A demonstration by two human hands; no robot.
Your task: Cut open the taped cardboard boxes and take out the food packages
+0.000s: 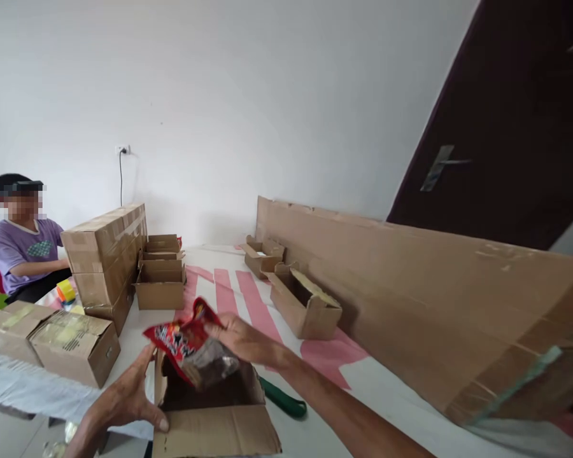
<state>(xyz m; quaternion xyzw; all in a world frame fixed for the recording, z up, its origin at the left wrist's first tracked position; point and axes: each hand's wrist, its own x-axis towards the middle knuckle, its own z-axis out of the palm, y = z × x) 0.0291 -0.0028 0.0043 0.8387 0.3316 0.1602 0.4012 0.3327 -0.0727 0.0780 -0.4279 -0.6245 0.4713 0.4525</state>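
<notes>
My right hand (232,334) pinches the top edge of a red printed snack bag (176,340) with a partly clear lower part. The bag is tilted over the mouth of an open cardboard box (214,429), its lower end just inside the opening. My left hand (128,391) holds this box at its left side, thumb on the near flap and fingers along the wall. Shadow hides what lies in the box. Beside it on the right, a dark green strap-like item (285,401) lies partly hidden by the box and my right forearm.
Taped cartons (105,254) are stacked at left, with two low boxes (71,337) in front. Open boxes (160,286) stand behind, and others (305,302) at right. A long cardboard panel (401,292) borders the table's right side. A person (26,242) sits at far left.
</notes>
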